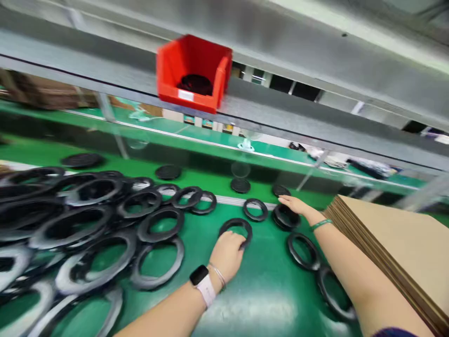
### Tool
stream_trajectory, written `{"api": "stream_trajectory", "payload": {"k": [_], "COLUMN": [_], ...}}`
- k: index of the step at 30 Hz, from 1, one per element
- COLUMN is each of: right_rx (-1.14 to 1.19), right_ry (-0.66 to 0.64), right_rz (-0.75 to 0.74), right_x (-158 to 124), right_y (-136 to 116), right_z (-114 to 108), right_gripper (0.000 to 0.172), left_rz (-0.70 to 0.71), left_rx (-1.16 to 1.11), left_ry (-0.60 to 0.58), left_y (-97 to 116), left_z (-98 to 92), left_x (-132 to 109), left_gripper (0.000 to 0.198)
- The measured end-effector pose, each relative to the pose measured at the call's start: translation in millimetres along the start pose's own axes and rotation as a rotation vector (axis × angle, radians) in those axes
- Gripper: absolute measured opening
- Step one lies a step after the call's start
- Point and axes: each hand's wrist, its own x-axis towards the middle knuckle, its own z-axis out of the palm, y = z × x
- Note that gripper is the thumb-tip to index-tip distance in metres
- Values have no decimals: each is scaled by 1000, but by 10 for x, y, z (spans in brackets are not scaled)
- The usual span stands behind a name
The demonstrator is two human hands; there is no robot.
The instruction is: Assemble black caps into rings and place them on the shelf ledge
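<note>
Black ring (235, 222) at left hand (226, 252), green bench (259, 285)

Item: one black ring, mid-bench. The left hand's fingers curl over its near right-hand edge, pinching the rim; the far part of the ring curves clear beyond them. Whether it is lifted cannot be told.

Right hand (296, 206): reaching farther out, over a dark round piece (286, 219), fingers extended across its far side. Their grip, if any, cannot be told.

Nearby: a loose ring (256, 218) between the two hands, slightly beyond the held one; two more rings (293, 247) just left of the right forearm, ends touching or nearly so.

Left side: a large heap of black rings (107, 217), many overlapping, apart from the left hand.

Rear: four black discs (240, 186) in a spaced row, one near the right hand's fingertips.

Right edge: stacked cardboard sheets (396, 243).

Above: red bin (203, 100), white label on front, dark pieces inside, set on a grey shelf (280, 110).
</note>
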Motion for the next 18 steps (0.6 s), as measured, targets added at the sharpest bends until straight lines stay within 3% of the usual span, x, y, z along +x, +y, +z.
{"api": "stream_trajectory", "payload": {"k": [4, 9, 13, 18], "right_rx": [51, 135, 193, 149], "right_ry": [-5, -36, -1, 98], "right_rz": [-21, -152, -164, -5], "right_x": [-231, -499, -808, -1604], "right_y": [37, -226, -294, 130], "right_z": [371, 584, 390, 58], "right_gripper": [60, 66, 71, 81], "left_rz": [-83, -128, -123, -81], "left_rx": [-43, -77, -91, -110], "left_ry": [61, 160, 204, 227], "left_y": [-73, -82, -59, -57], "left_z": [-50, -154, -199, -183], "left_x": [96, 151, 155, 139], "left_gripper": [15, 24, 25, 24]}}
